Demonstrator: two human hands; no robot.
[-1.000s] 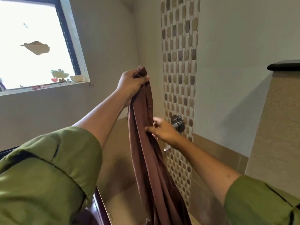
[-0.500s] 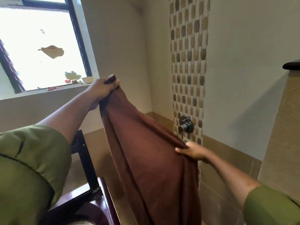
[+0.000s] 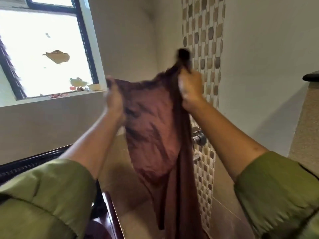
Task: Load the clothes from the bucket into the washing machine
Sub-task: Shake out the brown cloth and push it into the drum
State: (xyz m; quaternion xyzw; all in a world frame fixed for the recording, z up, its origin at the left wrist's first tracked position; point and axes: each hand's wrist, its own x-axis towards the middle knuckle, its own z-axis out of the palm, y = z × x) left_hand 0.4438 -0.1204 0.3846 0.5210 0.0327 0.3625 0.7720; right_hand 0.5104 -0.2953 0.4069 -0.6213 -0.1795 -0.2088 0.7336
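You have one view only, from the camera on your head, so no second view shares any of the scene. It looks forward and tilts upward toward the far wall rather than down. The window (image 3: 46, 54) sits far left and the mosaic tile strip (image 3: 203, 49) right of centre, with the wall tap (image 3: 199, 138) lower on that strip. Your green sleeves (image 3: 43, 195) fill the near bottom corners (very close to the lens), and both forearms reach away from you toward the middle. The wide lens bends the edges, and the centre is blurred.
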